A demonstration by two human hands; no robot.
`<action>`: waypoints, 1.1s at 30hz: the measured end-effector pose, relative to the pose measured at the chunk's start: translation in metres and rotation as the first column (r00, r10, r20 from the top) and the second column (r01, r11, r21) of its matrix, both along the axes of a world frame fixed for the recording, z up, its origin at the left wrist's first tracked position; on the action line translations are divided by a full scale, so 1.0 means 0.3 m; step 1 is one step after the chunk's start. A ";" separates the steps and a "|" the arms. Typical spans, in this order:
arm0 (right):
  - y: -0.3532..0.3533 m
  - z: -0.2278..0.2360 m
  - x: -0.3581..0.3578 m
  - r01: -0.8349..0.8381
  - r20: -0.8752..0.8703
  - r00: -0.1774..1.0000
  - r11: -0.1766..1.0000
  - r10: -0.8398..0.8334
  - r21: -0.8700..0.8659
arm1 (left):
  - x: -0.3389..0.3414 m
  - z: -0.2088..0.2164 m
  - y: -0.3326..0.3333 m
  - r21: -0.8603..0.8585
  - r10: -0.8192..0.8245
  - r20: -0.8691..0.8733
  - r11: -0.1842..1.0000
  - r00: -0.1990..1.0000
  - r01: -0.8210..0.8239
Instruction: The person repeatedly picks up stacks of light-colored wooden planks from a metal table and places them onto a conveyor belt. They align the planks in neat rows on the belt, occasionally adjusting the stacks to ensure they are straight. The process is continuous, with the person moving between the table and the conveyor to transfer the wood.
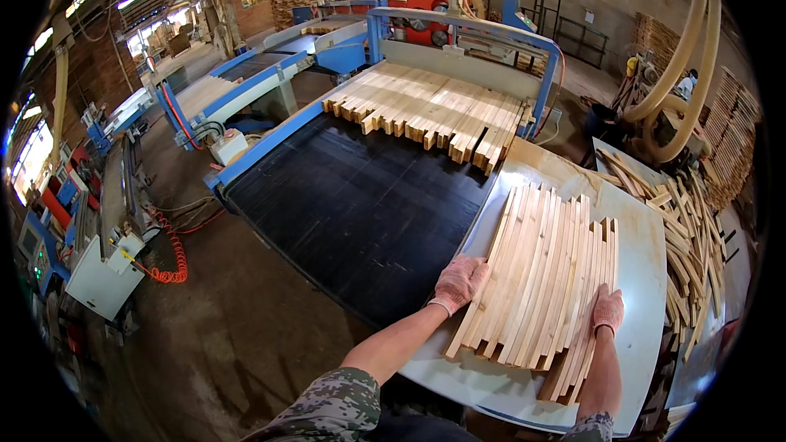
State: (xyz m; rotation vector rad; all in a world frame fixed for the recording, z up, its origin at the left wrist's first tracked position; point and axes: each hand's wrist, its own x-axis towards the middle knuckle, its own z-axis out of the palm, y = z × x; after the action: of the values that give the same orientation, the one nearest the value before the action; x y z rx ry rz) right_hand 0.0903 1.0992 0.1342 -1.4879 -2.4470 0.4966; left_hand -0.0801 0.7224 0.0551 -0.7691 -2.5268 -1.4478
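A row of pale wooden strips lies side by side on a light grey side table, their ends uneven. My left hand, in a pinkish knit glove, presses against the row's left edge with its fingers curled in. Against the right edge is my right hand, gloved alike, its fingers bent round the outermost strips. Between them the two hands clasp the row. Several strips at the right stick out nearer to me than the others. The undersides of both hands are hidden.
Left of the side table runs a black conveyor belt carrying another row of wooden strips at its far end, before a blue machine frame. Loose strips are heaped at right. A white control box and red coiled hose stand left.
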 end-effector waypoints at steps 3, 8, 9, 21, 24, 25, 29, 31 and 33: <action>0.010 -0.026 0.006 0.007 -0.029 1.000 0.999 -0.006 0.044 | -0.003 0.001 0.005 -0.005 0.002 -0.016 1.000 1.000 -0.002; 0.057 -0.079 0.006 0.016 -0.048 0.999 0.997 -0.012 0.071 | -0.004 -0.012 0.010 0.013 0.021 -0.092 1.000 0.996 -0.020; 0.055 -0.074 0.005 0.009 -0.039 0.999 0.998 -0.007 0.059 | -0.003 -0.012 0.009 0.018 0.017 -0.066 1.000 0.998 -0.016; 0.018 -0.013 0.009 -0.012 0.010 1.000 1.000 0.012 0.007 | -0.008 -0.013 0.013 0.020 -0.005 -0.003 1.000 1.000 0.005; 0.017 -0.010 0.014 -0.011 0.017 1.000 0.999 0.012 -0.033 | 0.000 0.004 0.011 0.038 -0.006 0.003 0.999 1.000 0.005; 0.015 -0.012 0.011 -0.010 0.018 1.000 1.000 0.010 -0.027 | 0.001 0.006 0.009 0.042 0.000 0.001 0.999 1.000 0.000; 0.051 -0.060 0.010 0.001 -0.021 1.000 0.999 0.000 0.032 | 0.012 0.027 0.007 0.056 0.003 0.010 0.998 1.000 -0.004; 0.073 -0.085 0.008 0.001 -0.039 0.999 0.999 0.000 0.047 | 0.012 0.032 0.004 0.048 0.003 0.010 0.999 1.000 -0.003; 0.072 -0.087 -0.002 -0.005 -0.032 0.999 1.000 0.006 0.027 | 0.011 0.026 -0.001 0.025 0.008 0.001 1.000 1.000 -0.008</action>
State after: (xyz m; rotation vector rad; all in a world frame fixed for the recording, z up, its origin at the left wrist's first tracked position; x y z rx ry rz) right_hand 0.0898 1.1208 0.1081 -1.4516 -2.4245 0.4823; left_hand -0.0769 0.7222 0.0630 -0.7536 -2.5048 -1.4740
